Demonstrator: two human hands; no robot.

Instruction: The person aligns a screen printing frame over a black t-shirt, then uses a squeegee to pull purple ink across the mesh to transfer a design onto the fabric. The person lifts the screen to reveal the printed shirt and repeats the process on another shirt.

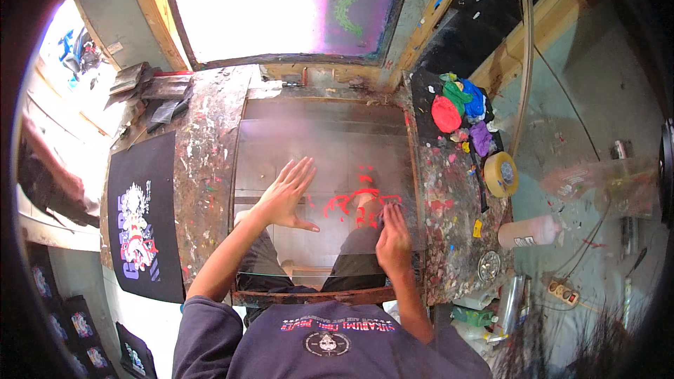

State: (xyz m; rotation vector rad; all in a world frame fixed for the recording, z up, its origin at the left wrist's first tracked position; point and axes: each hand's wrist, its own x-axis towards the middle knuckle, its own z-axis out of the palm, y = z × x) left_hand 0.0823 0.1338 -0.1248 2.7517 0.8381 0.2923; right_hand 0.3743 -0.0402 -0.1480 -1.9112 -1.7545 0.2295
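A clear glass pane (323, 161) spans the opening in the worktable in front of me, and my legs and the floor show through it. My left hand (286, 196) lies flat on the pane with its fingers spread, left of a red printed design (361, 200). At the lower right edge of that design is my right hand (394, 235), its fingers drawn together and pointing away from me. A small dark patch shows at its fingertips; I cannot make out what it is. Part of the red design is hidden by the right hand.
A dark printed fabric piece (144, 217) lies at the left. On the right stand colourful lumps (449, 109), a tape roll (500, 174) and a plastic bottle (530, 231). A framed screen (358, 7) rises at the back. Another person's arm (56, 168) shows far left.
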